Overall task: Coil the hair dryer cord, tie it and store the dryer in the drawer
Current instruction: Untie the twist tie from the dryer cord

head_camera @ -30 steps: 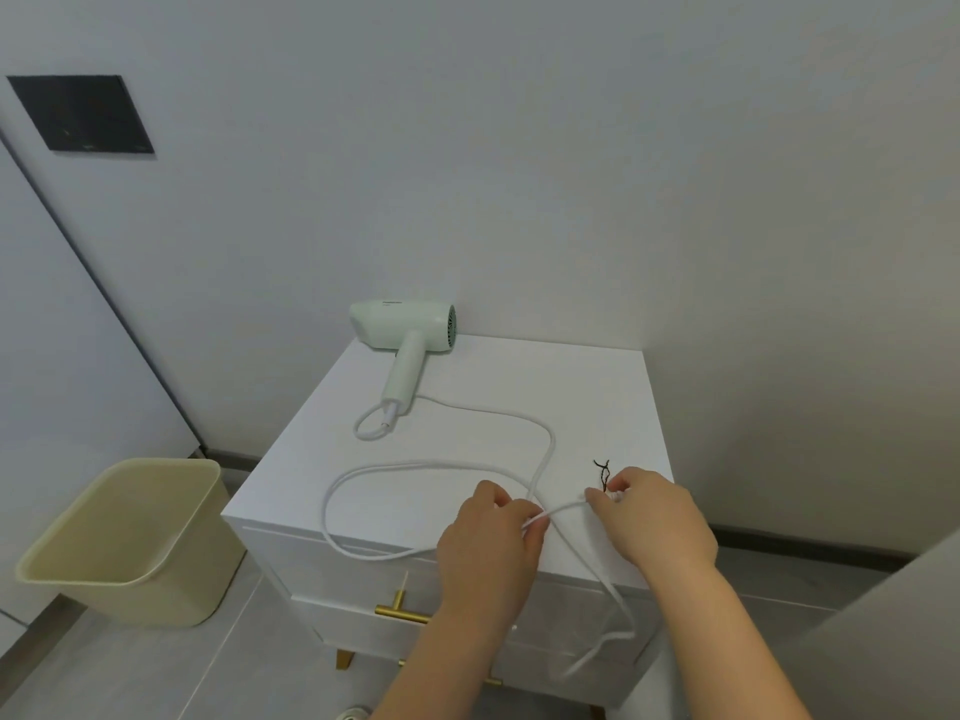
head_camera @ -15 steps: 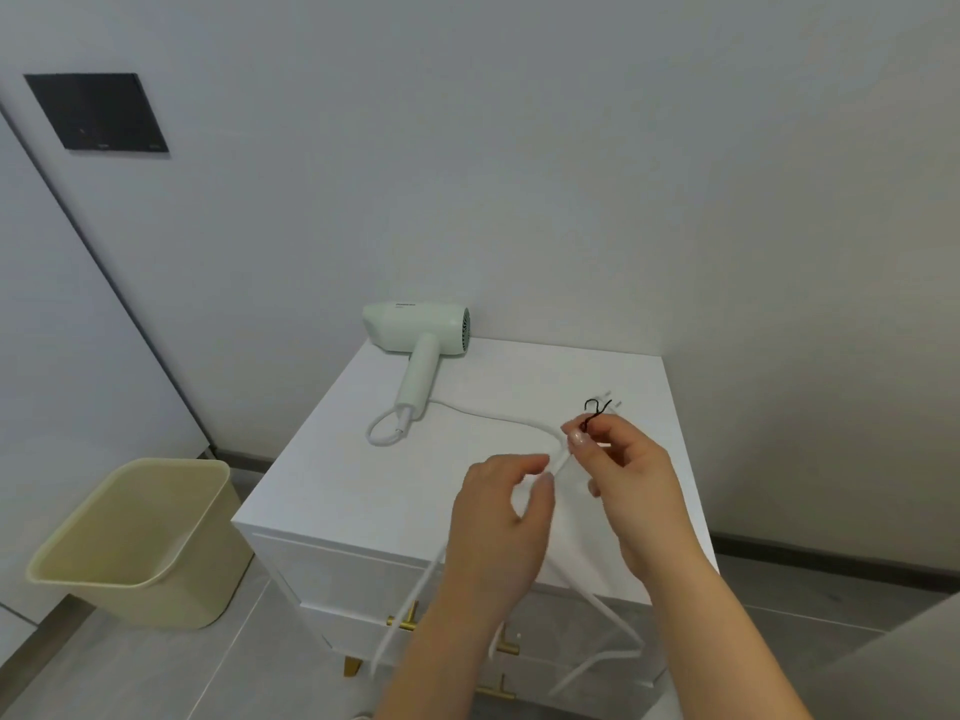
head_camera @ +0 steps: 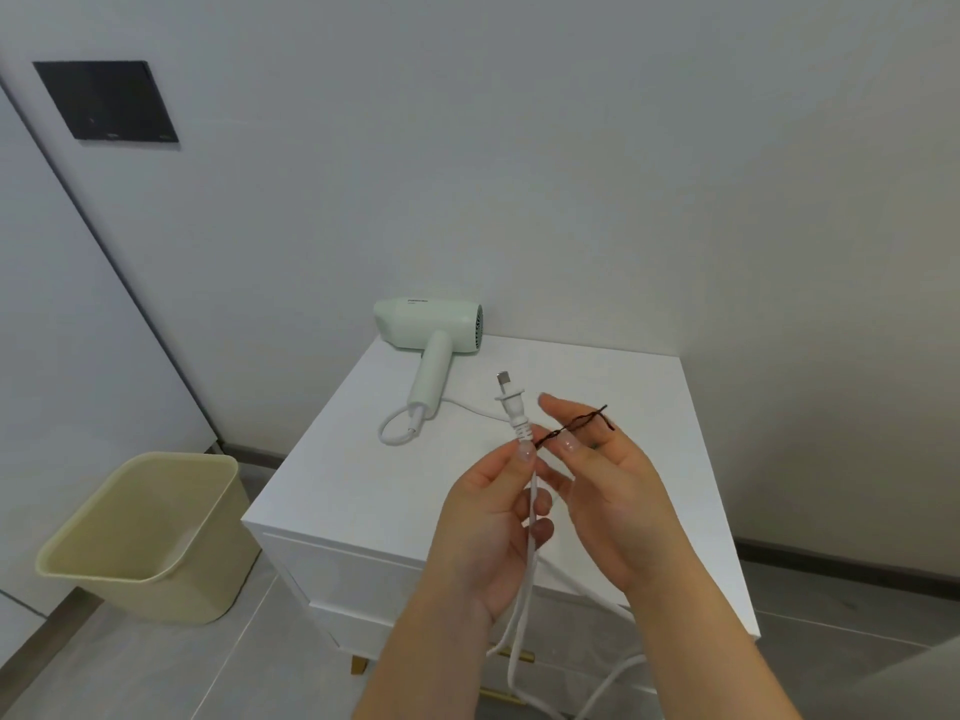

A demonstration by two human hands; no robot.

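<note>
1. Cord (head_camera: 523, 579) first: I see the left hand (head_camera: 488, 517) pinching it between thumb and fingertips just below the ribbed neck of the plug (head_camera: 511, 402), which stands up above that grip, prongs uppermost.
2. Below the grip, the white cord hangs in loose strands past the wrist and down the front of the cabinet (head_camera: 623, 387).
3. The right hand (head_camera: 608, 491), just right of the pinch, holds a dark twist tie (head_camera: 576, 423) between thumb and fingers. The tie's near end almost meets the left fingertips.
4. The hair dryer (head_camera: 431, 335) lies on the cabinet top beyond the grip and to its left, well apart from both hands, handle pointing toward me.
5. A drawer (head_camera: 363, 579) sits closed below the hands.
6. There is small lettering on the dryer's barrel, too small for me to read.
</note>
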